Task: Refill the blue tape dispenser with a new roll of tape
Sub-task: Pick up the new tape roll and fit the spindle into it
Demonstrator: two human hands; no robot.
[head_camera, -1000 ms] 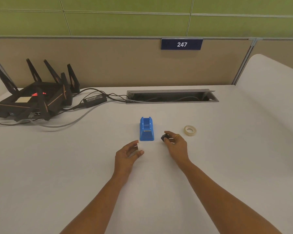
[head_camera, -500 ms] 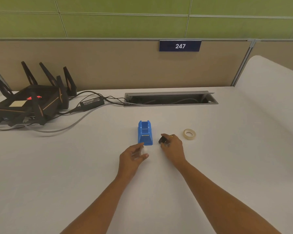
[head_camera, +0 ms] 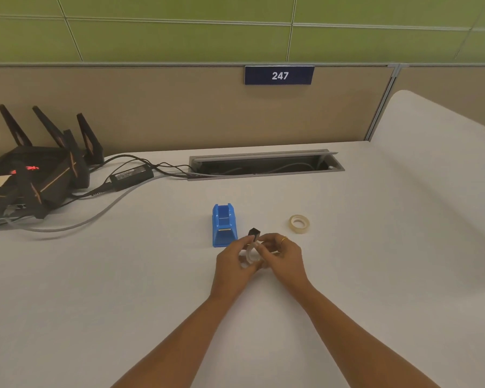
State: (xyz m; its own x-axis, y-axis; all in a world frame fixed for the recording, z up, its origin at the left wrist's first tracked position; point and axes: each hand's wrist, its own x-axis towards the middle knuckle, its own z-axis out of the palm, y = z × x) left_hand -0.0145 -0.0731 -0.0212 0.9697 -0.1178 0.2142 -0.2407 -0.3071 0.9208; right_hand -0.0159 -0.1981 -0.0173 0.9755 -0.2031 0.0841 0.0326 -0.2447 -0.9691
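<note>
The white bench (head_camera: 347, 275) carries a black router (head_camera: 37, 175) at far left. The blue tape dispenser (head_camera: 224, 225) stands mid-bench, its cradle empty. Just in front of it, the left hand (head_camera: 233, 268) and right hand (head_camera: 284, 257) meet, both grips closed on a clear tape roll (head_camera: 249, 254) and a small black core (head_camera: 254, 234). A second tape roll (head_camera: 299, 224) lies flat to the right.
</note>
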